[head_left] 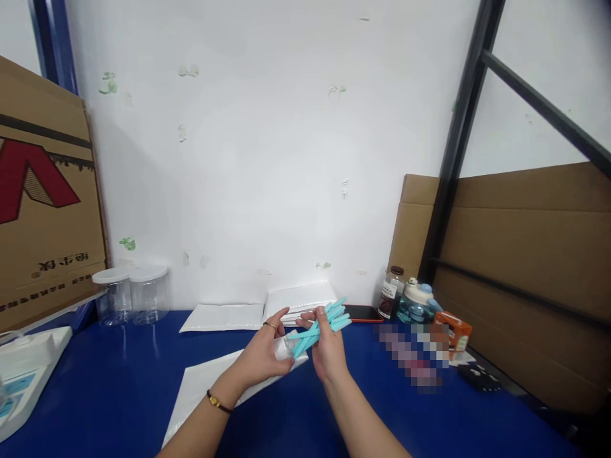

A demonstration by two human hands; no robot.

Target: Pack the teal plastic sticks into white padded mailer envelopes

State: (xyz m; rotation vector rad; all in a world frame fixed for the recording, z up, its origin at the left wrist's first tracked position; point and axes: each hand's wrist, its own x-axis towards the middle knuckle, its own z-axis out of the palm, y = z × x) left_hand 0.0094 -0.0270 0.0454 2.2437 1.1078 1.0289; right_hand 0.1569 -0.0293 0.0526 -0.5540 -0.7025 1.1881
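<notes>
My right hand [331, 350] is closed around a bunch of thin turquoise strips [340, 320], which fan out past the fingers to the upper right. Their lower ends reach toward my left hand [262, 356], which grips a small clear plastic container [283, 348] between thumb and fingers. Whether the strip ends lie inside it or only beside it, I cannot tell. Beneath both hands a large white plastic mailer bag [191, 394] lies flat on the blue table [114, 388]. My palm and fingers hide part of the container.
White mailers [224, 316] and a thicker stack [300, 298] lie by the wall, with a phone [365, 313] beside them. Two lidded clear jars [149, 299] stand left, near a white device [33, 369]. Right are a brown bottle [391, 292], a water bottle [417, 304] and an orange box [450, 332].
</notes>
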